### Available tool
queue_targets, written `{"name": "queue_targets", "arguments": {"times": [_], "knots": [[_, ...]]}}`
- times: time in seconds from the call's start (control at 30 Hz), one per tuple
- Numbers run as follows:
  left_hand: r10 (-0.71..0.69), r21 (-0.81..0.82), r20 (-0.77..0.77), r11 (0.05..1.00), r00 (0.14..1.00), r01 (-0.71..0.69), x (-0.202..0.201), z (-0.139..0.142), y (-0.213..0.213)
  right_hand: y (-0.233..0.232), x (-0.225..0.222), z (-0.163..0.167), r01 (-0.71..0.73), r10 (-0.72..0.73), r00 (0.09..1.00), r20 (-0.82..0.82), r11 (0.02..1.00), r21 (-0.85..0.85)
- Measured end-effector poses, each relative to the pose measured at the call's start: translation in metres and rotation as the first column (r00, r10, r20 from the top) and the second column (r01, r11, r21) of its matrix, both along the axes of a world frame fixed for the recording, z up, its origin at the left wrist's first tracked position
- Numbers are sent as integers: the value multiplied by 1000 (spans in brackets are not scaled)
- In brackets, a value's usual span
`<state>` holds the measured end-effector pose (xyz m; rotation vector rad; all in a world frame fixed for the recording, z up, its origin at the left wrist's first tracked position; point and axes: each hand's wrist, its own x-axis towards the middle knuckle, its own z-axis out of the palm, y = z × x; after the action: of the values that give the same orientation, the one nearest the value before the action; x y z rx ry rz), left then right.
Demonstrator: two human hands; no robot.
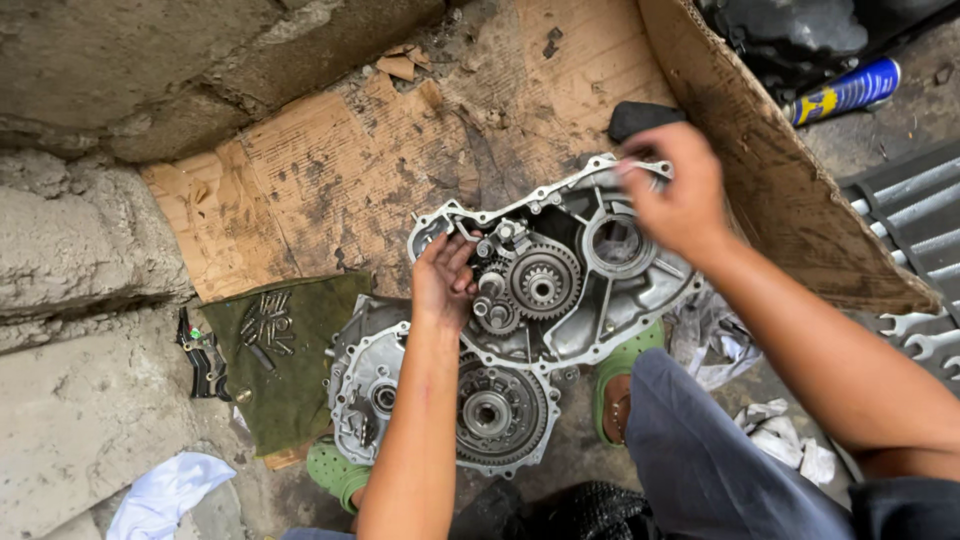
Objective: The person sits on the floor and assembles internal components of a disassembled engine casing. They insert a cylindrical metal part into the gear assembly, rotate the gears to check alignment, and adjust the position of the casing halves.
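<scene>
A grey metal engine case half (640,290) with gears (540,282) in it lies tilted on cardboard. My left hand (443,280) reaches into it, fingers pinched on a small part next to the gears. My right hand (678,195) grips the case's far rim, blurred. A second case half (400,385) with a round clutch-like disc (490,412) lies below the first, partly under my left forearm.
A green cloth (300,390) holds several bolts (265,325). A black part (203,358) lies left of it, a white rag (165,492) lower left. Spanners (915,225) and a blue spray can (845,92) are at right. Rough concrete (80,230) borders the cardboard (330,170).
</scene>
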<state>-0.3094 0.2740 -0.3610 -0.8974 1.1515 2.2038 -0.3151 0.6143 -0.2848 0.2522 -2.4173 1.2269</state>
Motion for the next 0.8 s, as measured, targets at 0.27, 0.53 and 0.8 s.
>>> {"name": "queue_targets", "arguments": {"times": [0.27, 0.53, 0.8], "knots": [[-4, 108, -13, 994, 1000, 5, -9, -21, -17, -171, -3, 22, -792, 894, 155, 421, 367, -487], [-89, 245, -110, 963, 990, 114, -3, -14, -23, -188, 46, 7, -466, 635, 758, 149, 687, -557], [-115, 353, -95, 925, 989, 142, 0, -8, -33, -192, 70, 29, -307, 385, 923, 16, 760, -573]]}}
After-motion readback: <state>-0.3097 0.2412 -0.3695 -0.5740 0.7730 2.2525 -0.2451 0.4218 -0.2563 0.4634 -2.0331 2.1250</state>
